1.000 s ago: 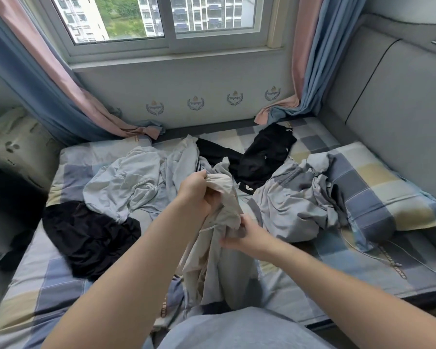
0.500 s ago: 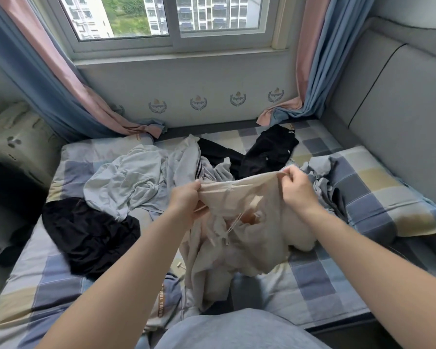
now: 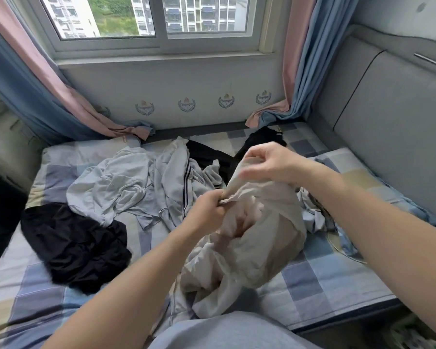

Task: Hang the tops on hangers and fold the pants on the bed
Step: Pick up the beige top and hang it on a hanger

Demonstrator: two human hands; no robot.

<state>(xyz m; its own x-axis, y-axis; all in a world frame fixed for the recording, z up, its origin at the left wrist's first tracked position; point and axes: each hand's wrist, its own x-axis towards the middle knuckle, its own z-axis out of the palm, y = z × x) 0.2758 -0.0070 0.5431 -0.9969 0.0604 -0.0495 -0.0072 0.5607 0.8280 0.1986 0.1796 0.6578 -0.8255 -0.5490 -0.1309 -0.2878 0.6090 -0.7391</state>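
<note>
- Step in hand, I reckon, is opening up one piece to see what it is. Both my hands are on the crumpled beige thin-cloth garment (image 3: 262, 238), held up over the middle of the near edge of the blue-and-cream checked bed (image 3: 325, 280), with its lower end bunched on the sheet.
- Left hand (image 3: 208, 210) has its fingers curled tight round a scrunched bit of the top hem.
- Right hand (image 3: 269, 162) sits higher, toward the far edge, fingertips pinching the same hem. It's a bit blurry, but it reads as a pinch.
- The stretch between my hands looks like an open waistband, so my guess is pants, meaning fold, not hang. Can't be sure while it's this balled up.
- Next move calls for drawing my hands apart along that hem till it's taut, then a shake so the legs drop straight. After that I need a flat patch, and the near right corner has bare sheet.
- Waiting untouched are the pale grey wrinkled cotton top (image 3: 116, 187) mid-bed, a black rumpled garment (image 3: 73, 243) by the left edge, and another black piece (image 3: 259, 142) at the far edge. No hangers in view.
</note>
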